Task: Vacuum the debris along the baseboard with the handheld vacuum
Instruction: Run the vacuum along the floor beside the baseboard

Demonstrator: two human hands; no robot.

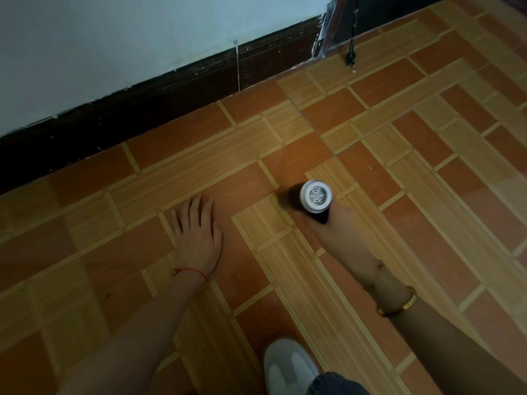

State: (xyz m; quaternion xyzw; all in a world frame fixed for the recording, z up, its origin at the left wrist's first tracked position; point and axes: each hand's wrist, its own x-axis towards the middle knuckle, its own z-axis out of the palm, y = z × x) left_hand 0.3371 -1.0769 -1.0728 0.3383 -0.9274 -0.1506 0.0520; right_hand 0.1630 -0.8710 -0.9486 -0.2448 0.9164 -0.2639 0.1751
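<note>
The person's left hand (pixel 196 235) lies flat, fingers straight, on the tiled floor (pixel 427 195), probably propping them up, while the right hand (pixel 339 232) has its grip wrapped around the handheld vacuum (pixel 312 199), held near them and well short of the far baseboard (pixel 142 115).

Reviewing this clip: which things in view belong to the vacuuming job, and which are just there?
Part of the job:
- handheld vacuum, gripped by the right hand
- baseboard
- left hand, flat on the floor

Just there:
- black cord hanging near the wall's corner
- white shoe
</note>
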